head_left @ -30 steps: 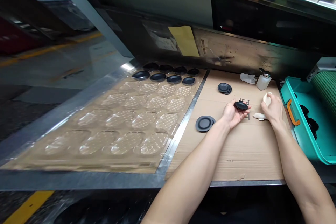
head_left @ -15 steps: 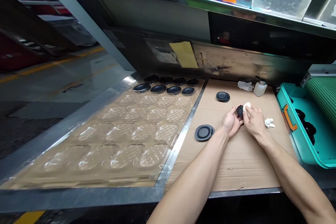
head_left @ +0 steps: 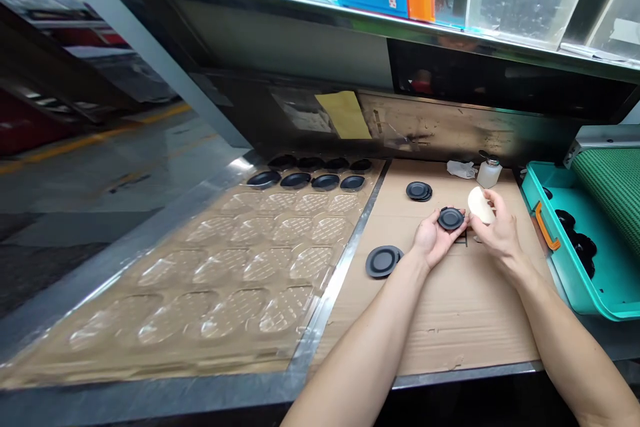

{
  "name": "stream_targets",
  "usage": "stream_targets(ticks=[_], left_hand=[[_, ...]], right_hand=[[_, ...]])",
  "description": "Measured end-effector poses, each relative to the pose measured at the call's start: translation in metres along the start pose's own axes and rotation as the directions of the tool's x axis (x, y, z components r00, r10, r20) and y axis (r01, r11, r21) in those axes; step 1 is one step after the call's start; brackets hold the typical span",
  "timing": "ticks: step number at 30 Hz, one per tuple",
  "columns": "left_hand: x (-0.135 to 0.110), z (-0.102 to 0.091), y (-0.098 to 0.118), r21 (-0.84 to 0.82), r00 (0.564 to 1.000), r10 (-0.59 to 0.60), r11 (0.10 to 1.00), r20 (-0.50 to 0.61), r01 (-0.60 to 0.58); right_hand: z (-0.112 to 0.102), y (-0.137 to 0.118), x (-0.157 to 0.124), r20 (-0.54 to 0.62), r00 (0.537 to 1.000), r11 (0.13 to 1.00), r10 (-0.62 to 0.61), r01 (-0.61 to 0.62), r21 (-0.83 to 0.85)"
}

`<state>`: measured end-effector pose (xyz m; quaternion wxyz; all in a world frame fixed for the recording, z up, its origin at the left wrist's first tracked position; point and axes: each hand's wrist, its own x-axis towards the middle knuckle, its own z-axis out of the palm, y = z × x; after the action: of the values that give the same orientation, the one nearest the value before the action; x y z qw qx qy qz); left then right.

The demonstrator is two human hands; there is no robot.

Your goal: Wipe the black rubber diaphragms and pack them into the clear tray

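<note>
My left hand [head_left: 433,237] is turned palm up, holding a small black round plastic part [head_left: 451,218] with a raised ring on its fingers. To its right, my right hand [head_left: 503,235] pinches a white round pad [head_left: 480,205] between thumb and fingers, tilted and apart from the black part. Two overlapping black discs [head_left: 384,261] lie on the cardboard left of my left forearm. Beyond my left hand sits another small stack of black discs [head_left: 419,191].
A clear blister tray [head_left: 280,260] covers the left side, black parts [head_left: 295,180] in its two far rows. A pump bottle [head_left: 489,172] and crumpled white tissue [head_left: 461,169] stand at the back. A teal bin [head_left: 615,280] with black parts is at right, beside a green mesh belt [head_left: 610,180].
My right hand has moved right, lifting the white pad off the black part. The black part now lies face up on my left fingers. The camera view has shifted slightly.
</note>
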<state>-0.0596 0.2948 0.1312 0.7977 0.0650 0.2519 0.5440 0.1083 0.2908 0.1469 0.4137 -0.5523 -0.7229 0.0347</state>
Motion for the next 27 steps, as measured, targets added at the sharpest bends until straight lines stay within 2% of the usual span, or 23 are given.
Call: stream_targets(ticks=[2,5,7,9,11,13,15,17,20,23,25,27], left_hand=[[0.001,0.0,-0.002,-0.01,1.0,0.013,1.0,-0.019,-0.013],[0.002,-0.002,-0.004,0.034,1.0,0.02,0.999,0.0,-0.02],[0.002,-0.003,-0.005,0.069,1.0,0.003,0.998,0.014,-0.004],[0.001,-0.004,-0.004,0.077,1.0,-0.004,0.997,0.018,0.003],[0.0,-0.003,-0.002,0.087,1.0,-0.004,0.996,0.003,0.003],[-0.001,-0.002,0.002,0.091,1.0,-0.006,0.996,-0.02,0.008],[-0.004,0.001,0.006,0.052,1.0,-0.016,0.999,-0.022,0.017],[-0.007,0.003,0.011,-0.036,1.0,-0.012,0.999,-0.015,0.011],[-0.011,0.007,0.016,-0.142,1.0,-0.02,0.99,-0.02,0.016],[-0.013,0.009,0.018,-0.178,1.0,-0.029,0.984,-0.011,0.027],[-0.013,0.009,0.018,-0.179,1.0,-0.03,0.983,-0.006,0.028],[-0.013,0.009,0.018,-0.161,0.999,-0.042,0.986,0.001,0.042]], right_hand=[[-0.002,-0.006,-0.004,0.147,0.983,0.994,-0.113,0.111,0.018],[-0.001,-0.016,-0.01,0.351,0.895,0.961,-0.274,0.269,0.062],[-0.001,-0.018,-0.012,0.427,0.835,0.937,-0.346,0.329,0.117],[-0.002,-0.015,-0.012,0.459,0.806,0.926,-0.373,0.356,0.127],[-0.004,-0.007,-0.009,0.425,0.849,0.944,-0.313,0.329,0.037],[-0.006,0.004,-0.004,0.303,0.931,0.968,-0.204,0.238,-0.078],[-0.009,0.014,0.001,0.166,0.979,0.981,-0.122,0.144,-0.13],[-0.01,0.024,0.004,0.08,0.993,0.987,-0.083,0.093,-0.129],[-0.009,0.034,0.007,0.029,0.999,0.987,-0.047,0.05,-0.154],[-0.01,0.035,0.006,0.048,0.999,0.97,0.002,0.01,-0.244],[-0.014,0.025,0.003,0.07,0.997,0.941,0.016,0.008,-0.338],[-0.021,0.011,0.001,0.146,0.989,0.908,0.019,0.044,-0.416]])
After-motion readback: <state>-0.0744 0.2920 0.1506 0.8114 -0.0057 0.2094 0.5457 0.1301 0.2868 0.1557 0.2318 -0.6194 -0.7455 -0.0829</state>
